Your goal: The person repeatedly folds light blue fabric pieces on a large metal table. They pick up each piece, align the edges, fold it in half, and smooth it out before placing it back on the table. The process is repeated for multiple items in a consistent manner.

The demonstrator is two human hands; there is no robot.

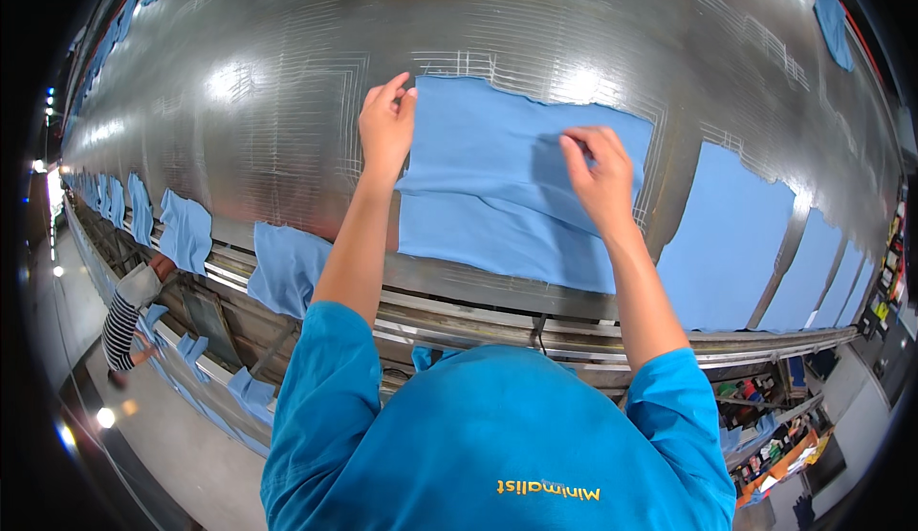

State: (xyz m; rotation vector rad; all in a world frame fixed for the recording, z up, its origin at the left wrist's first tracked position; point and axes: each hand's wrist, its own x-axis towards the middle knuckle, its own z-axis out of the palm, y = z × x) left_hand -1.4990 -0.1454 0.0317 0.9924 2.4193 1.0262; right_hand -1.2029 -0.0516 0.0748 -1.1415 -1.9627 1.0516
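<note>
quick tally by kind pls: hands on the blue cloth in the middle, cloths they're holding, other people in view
hands: 2, left hand and right hand
cloth pinched by both: 1, the blue cloth, its top layer lying over the lower part
other people: 1, a co-worker at far left
total: 4

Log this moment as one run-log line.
left hand: pinching blue cloth piece edge | right hand: pinching its top layer | surface: metal table
</note>
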